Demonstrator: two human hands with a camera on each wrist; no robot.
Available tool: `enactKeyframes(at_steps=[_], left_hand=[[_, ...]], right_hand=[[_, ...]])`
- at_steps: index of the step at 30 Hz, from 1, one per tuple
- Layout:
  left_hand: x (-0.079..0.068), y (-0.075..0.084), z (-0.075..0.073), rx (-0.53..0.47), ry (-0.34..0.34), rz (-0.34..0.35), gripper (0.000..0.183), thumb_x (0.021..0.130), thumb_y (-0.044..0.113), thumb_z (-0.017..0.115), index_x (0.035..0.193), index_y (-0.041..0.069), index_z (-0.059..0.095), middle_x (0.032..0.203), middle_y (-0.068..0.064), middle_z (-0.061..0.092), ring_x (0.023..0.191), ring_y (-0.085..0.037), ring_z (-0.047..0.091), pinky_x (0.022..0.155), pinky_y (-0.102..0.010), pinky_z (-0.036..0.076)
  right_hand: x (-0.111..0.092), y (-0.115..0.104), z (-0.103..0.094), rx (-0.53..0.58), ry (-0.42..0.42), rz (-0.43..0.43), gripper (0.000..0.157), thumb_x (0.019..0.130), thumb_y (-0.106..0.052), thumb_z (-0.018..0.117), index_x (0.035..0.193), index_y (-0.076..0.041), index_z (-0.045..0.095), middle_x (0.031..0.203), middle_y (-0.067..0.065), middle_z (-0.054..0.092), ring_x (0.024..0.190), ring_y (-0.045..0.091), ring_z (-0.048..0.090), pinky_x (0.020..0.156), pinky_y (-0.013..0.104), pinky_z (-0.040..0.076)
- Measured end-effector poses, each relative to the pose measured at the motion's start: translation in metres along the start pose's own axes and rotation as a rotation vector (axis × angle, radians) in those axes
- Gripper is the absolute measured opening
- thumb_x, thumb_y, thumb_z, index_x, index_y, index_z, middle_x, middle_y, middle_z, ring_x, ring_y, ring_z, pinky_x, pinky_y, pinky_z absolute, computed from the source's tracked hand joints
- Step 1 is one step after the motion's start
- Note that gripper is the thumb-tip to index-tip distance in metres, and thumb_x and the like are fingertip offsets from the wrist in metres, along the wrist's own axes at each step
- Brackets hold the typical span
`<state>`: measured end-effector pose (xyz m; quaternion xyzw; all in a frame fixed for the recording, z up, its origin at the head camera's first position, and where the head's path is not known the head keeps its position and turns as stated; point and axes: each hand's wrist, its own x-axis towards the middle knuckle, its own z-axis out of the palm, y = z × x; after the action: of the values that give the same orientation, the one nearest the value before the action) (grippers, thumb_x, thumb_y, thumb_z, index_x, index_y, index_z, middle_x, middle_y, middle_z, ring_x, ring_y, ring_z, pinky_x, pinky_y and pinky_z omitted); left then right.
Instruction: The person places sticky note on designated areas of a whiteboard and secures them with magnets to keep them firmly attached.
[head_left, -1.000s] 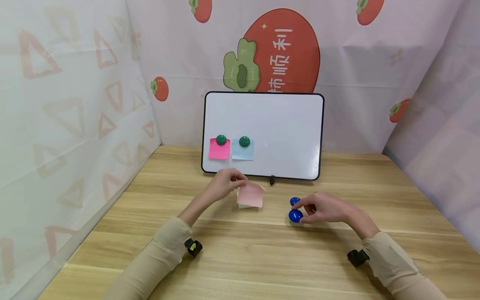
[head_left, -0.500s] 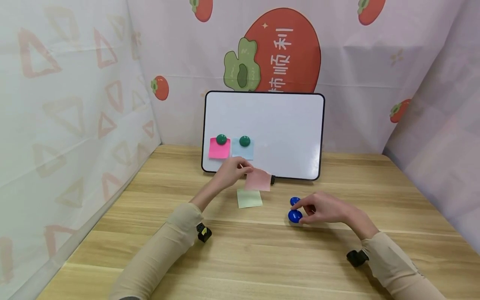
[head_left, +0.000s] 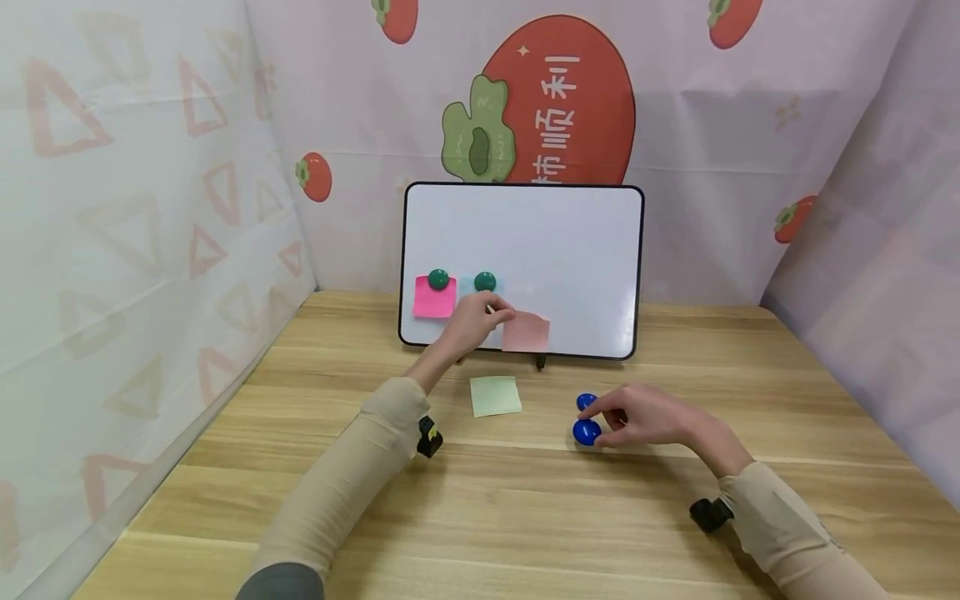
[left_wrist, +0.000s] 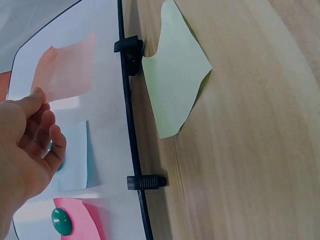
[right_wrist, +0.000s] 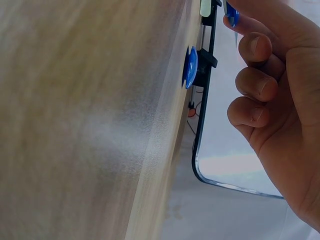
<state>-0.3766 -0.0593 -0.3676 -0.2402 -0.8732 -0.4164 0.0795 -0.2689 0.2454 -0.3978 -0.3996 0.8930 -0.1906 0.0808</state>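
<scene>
My left hand [head_left: 471, 323] pinches a pale pink sticky note [head_left: 526, 332] by its upper left corner, in front of the lower part of the whiteboard [head_left: 570, 250]. Behind that hand, a light blue note [left_wrist: 75, 160] is partly hidden under a green magnet [head_left: 485, 282]. Left of it, a bright pink note [head_left: 434, 298] hangs under another green magnet [head_left: 438, 279]. Over the table at the right, my right hand [head_left: 648, 415] pinches a round blue magnet [head_left: 587, 432] between thumb and index finger. A second blue magnet [head_left: 587, 402] lies on the table just behind it.
A pale green sticky note [head_left: 495, 396] lies on the wooden table [head_left: 480, 517] in front of the whiteboard. Small black feet [head_left: 541, 362] hold the board up at its lower edge. Printed cloth walls [head_left: 360, 233] stand behind and at both sides.
My left hand has lifted the pale pink note off the pale green one and carried it up and right to the whiteboard. The right hand has stayed in place with the blue magnet.
</scene>
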Motion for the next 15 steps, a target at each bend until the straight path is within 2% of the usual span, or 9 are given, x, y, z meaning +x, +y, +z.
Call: enactKeyframes(at_steps=[4, 10, 15], left_hand=[[0.01, 0.001, -0.001, 0.016, 0.012, 0.013, 0.022, 0.098, 0.028, 0.063, 0.104, 0.011, 0.075, 0.102, -0.004, 0.07, 0.081, -0.021, 0.064, 0.064, -0.027, 0.049], [0.018, 0.003, 0.0, -0.011, 0.012, -0.03, 0.02, 0.099, 0.029, 0.062, 0.104, 0.013, 0.074, 0.105, -0.002, 0.069, 0.084, -0.027, 0.068, 0.065, -0.03, 0.051], [0.028, 0.001, 0.005, -0.019, 0.022, -0.05, 0.02, 0.098, 0.03, 0.063, 0.105, 0.015, 0.074, 0.109, -0.001, 0.069, 0.081, -0.019, 0.065, 0.065, -0.028, 0.05]], right_hand=[[0.001, 0.001, 0.001, -0.001, -0.004, 0.003, 0.039, 0.087, -0.041, 0.076, 0.118, -0.018, 0.072, 0.071, -0.017, 0.051, 0.063, -0.002, 0.046, 0.057, 0.017, 0.039], [0.003, -0.001, 0.001, 0.0, -0.007, -0.007, 0.035, 0.088, -0.038, 0.076, 0.117, -0.018, 0.072, 0.071, -0.017, 0.051, 0.063, -0.003, 0.045, 0.057, 0.017, 0.039], [0.001, -0.002, -0.001, 0.014, -0.017, 0.009, 0.036, 0.088, -0.036, 0.075, 0.117, -0.016, 0.072, 0.07, -0.017, 0.051, 0.062, -0.002, 0.045, 0.057, 0.018, 0.039]])
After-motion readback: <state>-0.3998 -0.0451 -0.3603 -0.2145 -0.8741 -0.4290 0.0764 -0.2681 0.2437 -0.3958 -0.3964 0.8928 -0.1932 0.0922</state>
